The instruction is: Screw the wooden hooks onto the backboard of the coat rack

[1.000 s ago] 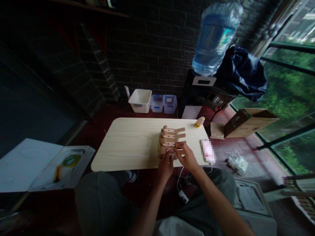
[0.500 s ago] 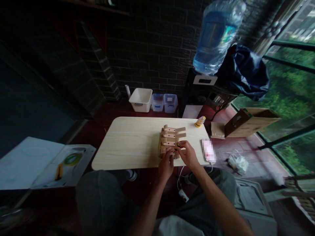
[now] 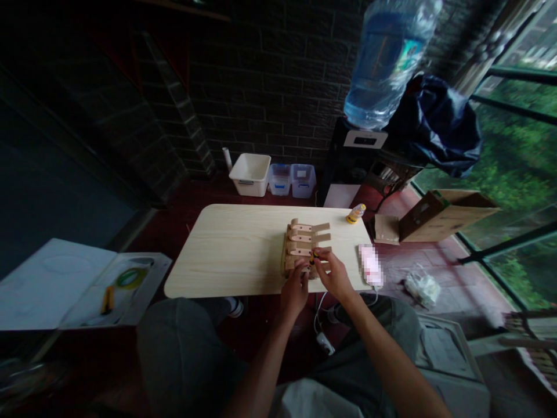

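Observation:
A wooden assembly (image 3: 300, 237) with several parallel slats, pinned with dark dots, lies on the right half of the pale wood table (image 3: 235, 249). My left hand (image 3: 295, 290) is closed at its near edge, fingertips pressed on the wood. Above the nearest slats, my right hand (image 3: 334, 277) pinches a small black-and-yellow tool (image 3: 314, 256), which looks like a stubby screwdriver. Its tip is hidden between my fingers and the wood, so I cannot tell whether it touches a screw.
A yellow-based clear bottle (image 3: 355, 213) and a blurred pink item (image 3: 371, 265) with a white cable stand at the table's right side. An open white case (image 3: 126, 290) holding tape and a yellow tool is at left. Bins (image 3: 250, 175), a water dispenser (image 3: 364, 139) and a cardboard box (image 3: 439, 216) lie beyond.
The black-and-yellow tool in my right hand has turned a little and shows more clearly. My left hand stays at the wood. The whole view has shifted slightly.

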Tool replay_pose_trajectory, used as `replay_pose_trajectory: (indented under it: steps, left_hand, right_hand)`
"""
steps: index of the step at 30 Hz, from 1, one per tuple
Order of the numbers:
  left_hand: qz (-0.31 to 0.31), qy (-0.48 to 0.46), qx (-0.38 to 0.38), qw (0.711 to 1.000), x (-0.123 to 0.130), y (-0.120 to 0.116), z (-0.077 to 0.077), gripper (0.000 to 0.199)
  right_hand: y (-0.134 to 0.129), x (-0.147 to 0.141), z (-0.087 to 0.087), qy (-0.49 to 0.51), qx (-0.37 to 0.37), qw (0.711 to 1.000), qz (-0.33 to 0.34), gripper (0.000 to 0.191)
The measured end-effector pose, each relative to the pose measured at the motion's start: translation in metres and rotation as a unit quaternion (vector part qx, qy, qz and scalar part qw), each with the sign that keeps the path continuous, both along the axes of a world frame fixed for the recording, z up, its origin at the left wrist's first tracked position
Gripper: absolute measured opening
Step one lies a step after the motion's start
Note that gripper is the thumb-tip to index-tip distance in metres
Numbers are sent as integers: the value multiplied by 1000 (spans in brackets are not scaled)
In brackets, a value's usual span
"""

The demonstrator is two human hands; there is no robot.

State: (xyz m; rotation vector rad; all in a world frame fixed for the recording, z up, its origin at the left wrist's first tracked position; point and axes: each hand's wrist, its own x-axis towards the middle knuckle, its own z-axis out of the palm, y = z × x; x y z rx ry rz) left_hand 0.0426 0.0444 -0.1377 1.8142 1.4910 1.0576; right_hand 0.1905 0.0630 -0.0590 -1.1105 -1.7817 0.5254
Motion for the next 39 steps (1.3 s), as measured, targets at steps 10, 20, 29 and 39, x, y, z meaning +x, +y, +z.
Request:
replay_pose_trajectory:
  steps: [10, 20, 29, 39]
  left_hand:
    - [8, -6, -2, 1000, 2, 0, 1, 36]
    - [3, 3, -5, 1000, 2, 0, -1, 35]
    - [1, -7, -7, 1000, 3, 0, 3, 38]
    - [3, -2, -9, 1000, 2, 1, 3, 39]
  right_hand:
    - [5, 5, -3, -13, 25, 1000, -13, 20]
    - [4, 0, 6, -17, 12, 1000, 4, 22]
    - [4, -3, -2, 9, 17, 999, -31, 16]
    - [-1, -2, -8, 0, -31, 1000, -7, 26]
